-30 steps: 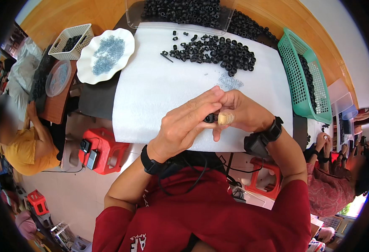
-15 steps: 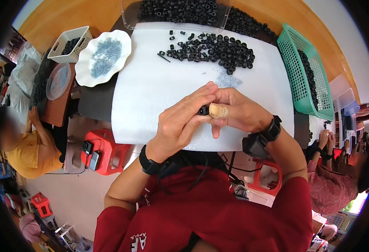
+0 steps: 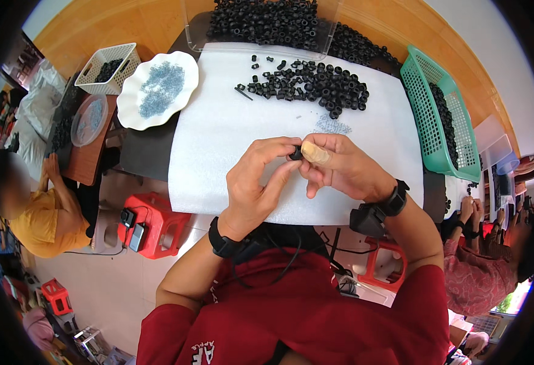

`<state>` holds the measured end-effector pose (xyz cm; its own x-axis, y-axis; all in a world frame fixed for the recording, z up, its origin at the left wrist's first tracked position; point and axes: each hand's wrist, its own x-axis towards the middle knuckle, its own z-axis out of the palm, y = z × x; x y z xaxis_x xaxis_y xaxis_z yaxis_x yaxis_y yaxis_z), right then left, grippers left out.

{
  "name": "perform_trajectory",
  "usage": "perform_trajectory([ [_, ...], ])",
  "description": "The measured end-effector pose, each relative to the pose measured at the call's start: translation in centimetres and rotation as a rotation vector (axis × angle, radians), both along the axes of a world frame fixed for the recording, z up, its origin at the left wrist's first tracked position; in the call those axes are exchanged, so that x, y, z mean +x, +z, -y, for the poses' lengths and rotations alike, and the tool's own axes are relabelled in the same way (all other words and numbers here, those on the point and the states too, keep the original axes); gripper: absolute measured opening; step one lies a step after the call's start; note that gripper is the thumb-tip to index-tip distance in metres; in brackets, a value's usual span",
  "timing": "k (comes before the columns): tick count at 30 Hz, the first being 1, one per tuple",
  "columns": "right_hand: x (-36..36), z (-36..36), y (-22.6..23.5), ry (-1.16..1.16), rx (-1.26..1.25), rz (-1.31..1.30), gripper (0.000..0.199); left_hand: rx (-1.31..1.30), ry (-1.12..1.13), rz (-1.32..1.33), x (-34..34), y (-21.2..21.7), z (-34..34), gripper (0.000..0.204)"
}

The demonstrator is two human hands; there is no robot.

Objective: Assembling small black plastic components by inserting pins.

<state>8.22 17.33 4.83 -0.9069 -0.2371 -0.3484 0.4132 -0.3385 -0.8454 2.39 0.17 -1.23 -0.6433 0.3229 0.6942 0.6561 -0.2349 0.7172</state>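
Over the near half of a white foam sheet (image 3: 218, 158), my two hands meet around a small black plastic part (image 3: 296, 154). The thumb and index finger of my left hand (image 3: 251, 179) pinch it from the left. From the other side, my right hand (image 3: 355, 167) presses thumb and fingertips against it, hiding its right end. A tan cover wraps the right thumb. Just beyond my hands lies a small heap of tiny clear bluish pieces (image 3: 332, 125). Farther off is a spread of black round and spool-like parts (image 3: 321, 85).
A clear bin (image 3: 261, 45) of black parts stands at the back. To the right is a green basket (image 3: 455, 161); to the left, a scalloped white plate (image 3: 124, 112) of bluish pieces and a white basket (image 3: 128, 64). People sit on both sides. A red stool (image 3: 163, 228) stands at lower left.
The fingers of my left hand have spread from a closed cupping around the part into a pinch with a gap behind it. The whole tabletop sits slightly lower in view.
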Motion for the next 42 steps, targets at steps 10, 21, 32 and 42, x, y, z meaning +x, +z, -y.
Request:
perform_trajectory([
  [10,-0.1,1.1,0.8,-0.198,0.668,-0.339,0.018,-0.011,-0.147,0.358,0.2,0.1,0.7,0.026],
  [21,-0.4,0.6,0.6,-0.160,0.935,-0.818,0.023,0.083,-0.411,0.727,-0.9,0.9,0.5,0.025],
  [32,-0.1,0.7,0.4,-0.173,0.588,-0.562,0.019,0.048,-0.520,0.808,-1.4,1.3,1.0,0.021],
  [42,-0.4,-0.8,1.7,-0.177,0.401,-0.392,0.024,0.174,-0.532,0.695,-1.1,0.9,0.7,0.023],
])
